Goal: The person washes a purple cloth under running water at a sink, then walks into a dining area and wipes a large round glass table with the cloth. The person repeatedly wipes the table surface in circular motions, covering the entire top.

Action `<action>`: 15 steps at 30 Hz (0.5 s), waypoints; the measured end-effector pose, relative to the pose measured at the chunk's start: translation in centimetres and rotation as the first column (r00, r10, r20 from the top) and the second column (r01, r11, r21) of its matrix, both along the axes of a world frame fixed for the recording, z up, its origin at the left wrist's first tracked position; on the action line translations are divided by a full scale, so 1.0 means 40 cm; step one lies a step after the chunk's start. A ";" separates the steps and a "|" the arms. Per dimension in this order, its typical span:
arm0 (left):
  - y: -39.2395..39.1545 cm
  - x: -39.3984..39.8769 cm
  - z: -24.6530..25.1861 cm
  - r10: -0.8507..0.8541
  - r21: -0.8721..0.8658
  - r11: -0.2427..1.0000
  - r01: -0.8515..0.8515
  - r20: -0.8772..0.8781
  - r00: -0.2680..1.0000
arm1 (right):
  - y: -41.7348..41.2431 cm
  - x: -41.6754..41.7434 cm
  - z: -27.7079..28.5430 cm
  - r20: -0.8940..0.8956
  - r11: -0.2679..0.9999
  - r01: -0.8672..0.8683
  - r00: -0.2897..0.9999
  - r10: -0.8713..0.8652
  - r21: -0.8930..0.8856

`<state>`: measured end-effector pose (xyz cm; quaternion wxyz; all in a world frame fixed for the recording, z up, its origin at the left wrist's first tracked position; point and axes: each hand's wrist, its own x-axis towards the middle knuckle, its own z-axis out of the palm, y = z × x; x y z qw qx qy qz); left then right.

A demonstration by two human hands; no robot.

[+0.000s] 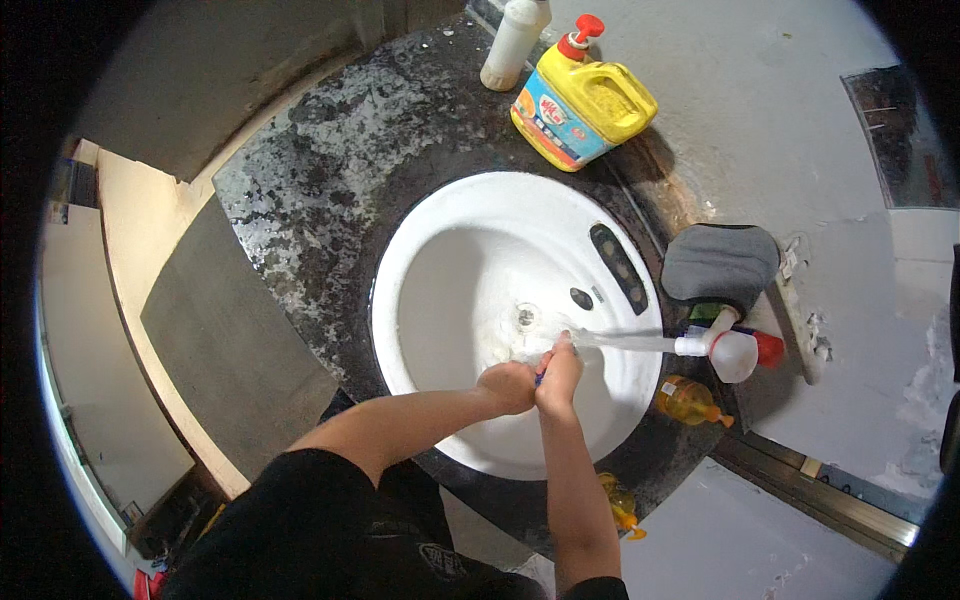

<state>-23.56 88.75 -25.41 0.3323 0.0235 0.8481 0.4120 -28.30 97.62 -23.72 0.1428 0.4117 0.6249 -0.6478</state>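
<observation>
My left hand [511, 387] and my right hand [561, 379] meet over the white oval washbasin [435, 315], fingers bent and pressed together. Between them shows a bit of a small purple thing [539, 378]; most of it is covered, and which hand grips it cannot be told. Water [622, 340] runs from a white tap spout [691, 346] on the right and reaches the fingertips of my right hand. Splashing water blurs the bowl around the metal drain [526, 318]. A dark overflow hole [581, 298] lies in the basin wall.
A yellow pump jug [581, 105] and a white bottle [514, 45] stand behind the basin on the wet black stone counter [322, 150]. Near the tap are a grey cloth [721, 262] and an orange soap bottle [688, 401]. Another yellow pump bottle [621, 504] is beside my right forearm.
</observation>
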 end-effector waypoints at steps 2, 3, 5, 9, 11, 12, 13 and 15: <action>0.001 -0.019 -0.003 0.019 -0.013 1.000 -0.018 0.048 0.999 | -0.009 -0.013 0.009 -0.015 0.990 0.112 0.993 -0.114 -0.087; 0.008 -0.032 0.000 0.025 -0.016 1.000 -0.024 0.073 0.997 | 0.000 -0.020 0.012 -0.019 0.977 0.169 0.985 -0.173 -0.128; -0.006 -0.077 0.029 0.067 0.254 0.959 -0.122 0.213 0.975 | 0.086 -0.038 -0.035 -0.024 0.988 -0.089 0.996 0.087 -0.124; -0.108 -0.101 -0.002 0.228 0.588 0.430 -0.685 0.663 0.713 | 0.119 -0.038 0.007 0.226 0.865 -0.253 0.899 0.376 -0.433; -0.085 -0.130 0.000 0.282 0.606 0.117 -0.787 0.740 0.611 | 0.225 -0.036 -0.048 0.034 0.773 -0.362 0.896 0.442 -0.521; -0.095 -0.128 0.012 0.418 0.565 0.079 -0.821 0.729 0.542 | 0.227 -0.030 -0.047 -0.006 0.812 -0.323 0.931 0.366 -0.486; -0.113 -0.123 0.029 0.550 0.529 0.030 -0.848 0.699 0.456 | 0.214 -0.024 -0.030 -0.053 0.843 -0.286 0.954 0.295 -0.455; -0.119 -0.104 0.004 0.566 0.514 -0.168 -0.841 0.749 0.345 | 0.198 -0.024 -0.001 -0.120 0.865 -0.189 0.981 0.150 -0.466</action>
